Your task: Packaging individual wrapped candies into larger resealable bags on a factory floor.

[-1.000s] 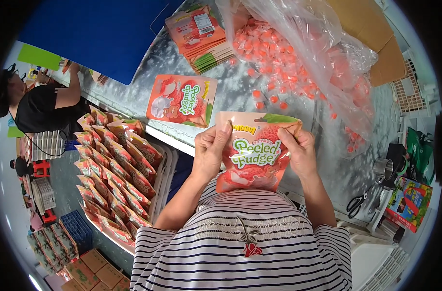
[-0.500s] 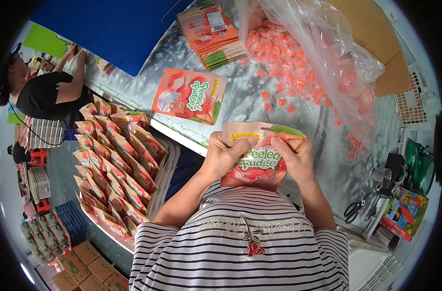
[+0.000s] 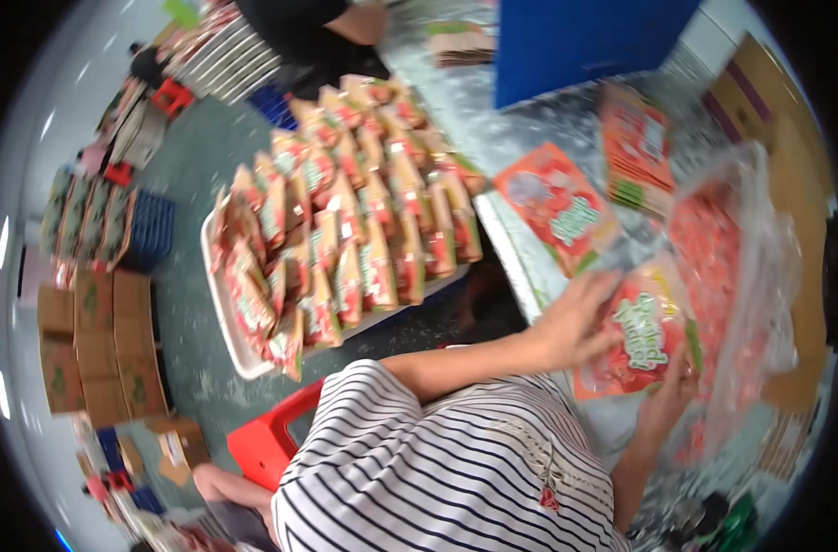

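A filled red and pink snack pouch [image 3: 641, 336] is tilted above the near part of the table. My right hand [image 3: 672, 396] grips its lower right edge, with the thumb and fingers closed on it. At the pouch's left side is my left hand [image 3: 575, 322], its fingers apart and slightly blurred. Whether those fingertips touch the pouch is hard to tell. Just beyond my left hand, a flat pouch [image 3: 561, 207] of the same design lies on the table.
Left of the table, a white tray [image 3: 224, 317] carries rows of upright filled pouches [image 3: 373, 207]. A stack of flat pouches [image 3: 635, 152] and a clear bag of red wrapped sweets [image 3: 709, 239] are at right. A blue panel [image 3: 584, 46] stands behind; a red stool [image 3: 267, 437] is beside me.
My view has swung left toward the tray. My left hand, which was pinching the pouch's top edge, has loosened; my right hand has shifted its hold to the lower edge.
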A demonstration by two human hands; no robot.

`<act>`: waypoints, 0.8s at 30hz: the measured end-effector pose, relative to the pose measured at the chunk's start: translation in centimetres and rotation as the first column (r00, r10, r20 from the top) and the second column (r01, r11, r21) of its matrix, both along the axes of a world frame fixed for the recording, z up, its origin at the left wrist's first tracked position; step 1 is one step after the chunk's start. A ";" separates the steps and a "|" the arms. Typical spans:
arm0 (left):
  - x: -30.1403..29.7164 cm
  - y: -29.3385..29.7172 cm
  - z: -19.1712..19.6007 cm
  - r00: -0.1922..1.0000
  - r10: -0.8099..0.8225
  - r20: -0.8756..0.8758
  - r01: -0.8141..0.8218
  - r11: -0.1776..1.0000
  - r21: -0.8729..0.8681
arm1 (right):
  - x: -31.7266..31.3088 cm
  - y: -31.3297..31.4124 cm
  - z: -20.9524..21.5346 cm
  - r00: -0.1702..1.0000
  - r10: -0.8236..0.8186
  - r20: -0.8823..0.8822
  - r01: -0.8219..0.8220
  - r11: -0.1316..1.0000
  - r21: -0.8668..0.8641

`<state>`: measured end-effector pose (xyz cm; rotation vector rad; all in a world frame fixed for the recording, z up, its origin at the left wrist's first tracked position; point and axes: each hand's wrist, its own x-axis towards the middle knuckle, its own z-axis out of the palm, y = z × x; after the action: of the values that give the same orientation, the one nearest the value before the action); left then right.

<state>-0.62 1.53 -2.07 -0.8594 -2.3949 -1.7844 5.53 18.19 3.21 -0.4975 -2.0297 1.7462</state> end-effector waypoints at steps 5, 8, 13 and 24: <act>1.9 -1.7 0.7 0.977 0.080 -0.196 -0.090 0.995 -0.043 | -1.0 -4.2 -0.2 0.990 0.144 -0.010 -0.144 0.989 -0.027; 1.4 -4.6 1.1 0.935 0.273 -0.224 -0.294 0.953 -0.065 | -2.3 -9.0 0.3 0.962 0.269 -0.037 -0.266 0.962 0.060; 1.5 -11.7 1.5 0.751 0.573 -0.327 -0.626 0.776 -0.080 | -3.7 -15.2 0.5 0.801 0.594 -0.080 -0.593 0.804 0.038; 2.4 -29.0 2.2 0.882 0.471 0.012 -0.440 0.832 -0.338 | -9.0 -21.2 -0.5 0.609 0.784 -0.120 -0.764 0.538 -0.358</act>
<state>1.79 -27.43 0.10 -0.1701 -2.7006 -1.2947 -3.43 -2.99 2.72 0.3782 -2.1021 2.6972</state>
